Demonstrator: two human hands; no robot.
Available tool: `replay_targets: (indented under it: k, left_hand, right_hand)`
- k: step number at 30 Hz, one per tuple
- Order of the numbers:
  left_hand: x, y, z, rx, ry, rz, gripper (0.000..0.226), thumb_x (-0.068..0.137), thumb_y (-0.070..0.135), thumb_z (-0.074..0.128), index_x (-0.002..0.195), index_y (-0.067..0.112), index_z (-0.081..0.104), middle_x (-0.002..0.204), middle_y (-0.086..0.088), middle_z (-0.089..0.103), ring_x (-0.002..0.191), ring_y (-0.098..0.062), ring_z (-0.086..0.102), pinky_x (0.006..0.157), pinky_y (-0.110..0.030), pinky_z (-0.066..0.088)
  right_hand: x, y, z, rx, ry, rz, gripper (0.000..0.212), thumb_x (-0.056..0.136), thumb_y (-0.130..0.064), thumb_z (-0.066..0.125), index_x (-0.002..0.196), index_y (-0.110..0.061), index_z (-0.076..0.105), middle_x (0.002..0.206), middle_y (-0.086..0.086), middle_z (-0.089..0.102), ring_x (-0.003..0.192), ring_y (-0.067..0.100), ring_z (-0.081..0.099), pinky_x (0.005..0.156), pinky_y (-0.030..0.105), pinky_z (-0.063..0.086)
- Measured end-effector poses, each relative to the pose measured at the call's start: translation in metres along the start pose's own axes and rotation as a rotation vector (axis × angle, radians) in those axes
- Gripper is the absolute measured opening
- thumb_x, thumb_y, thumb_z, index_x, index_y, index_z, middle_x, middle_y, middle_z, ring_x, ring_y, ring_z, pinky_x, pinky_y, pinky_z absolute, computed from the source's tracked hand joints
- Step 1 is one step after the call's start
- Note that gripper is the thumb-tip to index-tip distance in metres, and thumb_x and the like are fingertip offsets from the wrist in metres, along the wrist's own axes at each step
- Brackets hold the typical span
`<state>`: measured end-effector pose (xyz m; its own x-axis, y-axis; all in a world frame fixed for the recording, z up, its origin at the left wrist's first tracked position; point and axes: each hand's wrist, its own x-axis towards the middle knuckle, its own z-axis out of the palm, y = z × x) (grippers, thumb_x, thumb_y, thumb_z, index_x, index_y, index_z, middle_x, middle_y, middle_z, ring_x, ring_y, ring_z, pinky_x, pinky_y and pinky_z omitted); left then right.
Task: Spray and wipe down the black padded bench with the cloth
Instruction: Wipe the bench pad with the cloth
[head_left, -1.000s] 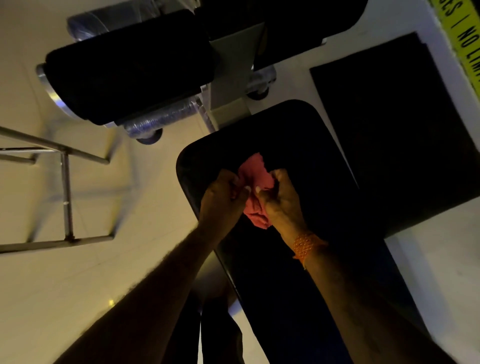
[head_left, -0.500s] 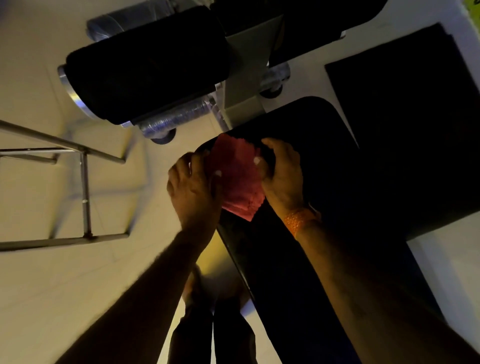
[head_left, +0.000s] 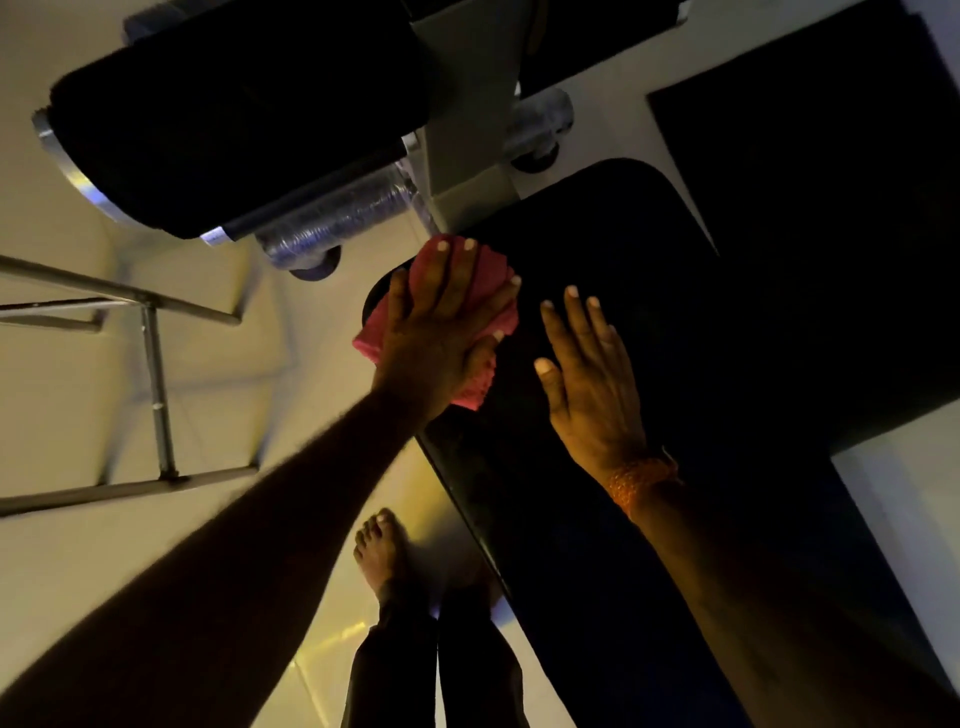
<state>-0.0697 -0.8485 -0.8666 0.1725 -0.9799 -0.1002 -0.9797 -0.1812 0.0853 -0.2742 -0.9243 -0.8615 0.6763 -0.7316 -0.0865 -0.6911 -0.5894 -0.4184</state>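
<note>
So the black padded bench (head_left: 597, 467) runs from the middle of the frame down to the lower right. It's a long slab with rounded corners and a smooth, slightly shiny vinyl-looking skin. The cloth (head_left: 371, 338) is a pinkish-red rag with a nubby towel texture, bunched up on the bench's upper-left corner and hanging a bit over the edge.

The left hand (head_left: 441, 332) lies flat on top of the cloth with its fingers spread wide, pressing it onto the pad. The right hand (head_left: 592, 384) is just beside it, also flat with straight fingers and holding nothing. Can't tell if it's actually touching the pad. There's a woven orange band (head_left: 641, 478) on that wrist.

In the upper left there's a fat black foam roller (head_left: 234, 119) with a metal end cap, and a plastic-wrapped bar (head_left: 337, 223) under it. A grey post (head_left: 467, 104) stands at top centre.

The floor (head_left: 78, 545) is pale, smooth and pretty dim. A thin metal tube frame (head_left: 156, 389) sits at the left, a flat black mat (head_left: 831, 208) at the upper right, and a bare foot (head_left: 379, 556) at bottom centre.
</note>
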Motion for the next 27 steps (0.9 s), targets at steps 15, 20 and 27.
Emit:
replay_targets:
  k: [15, 20, 27]
  left_hand:
    - [-0.021, 0.000, 0.003, -0.075, 0.045, -0.170, 0.062, 0.108, 0.039, 0.022, 0.164, 0.015, 0.012, 0.172, -0.009, 0.009, 0.159, -0.035, 0.004, 0.128, -0.053, 0.013]
    - [-0.027, -0.007, -0.001, -0.184, 0.050, -0.209, 0.060, 0.108, 0.038, 0.023, 0.164, 0.016, 0.018, 0.171, -0.009, 0.014, 0.159, -0.034, 0.007, 0.125, -0.056, 0.020]
    - [-0.061, 0.014, 0.001, -0.094, 0.035, -0.082, 0.068, 0.103, 0.040, 0.028, 0.164, 0.018, 0.006, 0.171, -0.009, 0.005, 0.158, -0.038, 0.007, 0.122, -0.058, 0.024]
  right_hand:
    - [-0.006, -0.010, 0.006, -0.099, 0.000, 0.071, 0.062, 0.109, -0.046, 0.025, 0.166, -0.023, 0.018, 0.175, 0.005, 0.005, 0.162, 0.026, 0.001, 0.131, 0.049, 0.006]
    - [-0.013, -0.010, 0.005, -0.077, -0.007, 0.071, 0.061, 0.110, -0.046, 0.026, 0.166, -0.025, 0.019, 0.175, 0.004, 0.005, 0.162, 0.026, 0.002, 0.130, 0.053, 0.009]
    - [-0.023, -0.013, 0.008, -0.071, 0.010, 0.085, 0.060, 0.109, -0.045, 0.027, 0.165, -0.025, 0.021, 0.175, 0.004, 0.008, 0.162, 0.027, 0.004, 0.130, 0.053, 0.008]
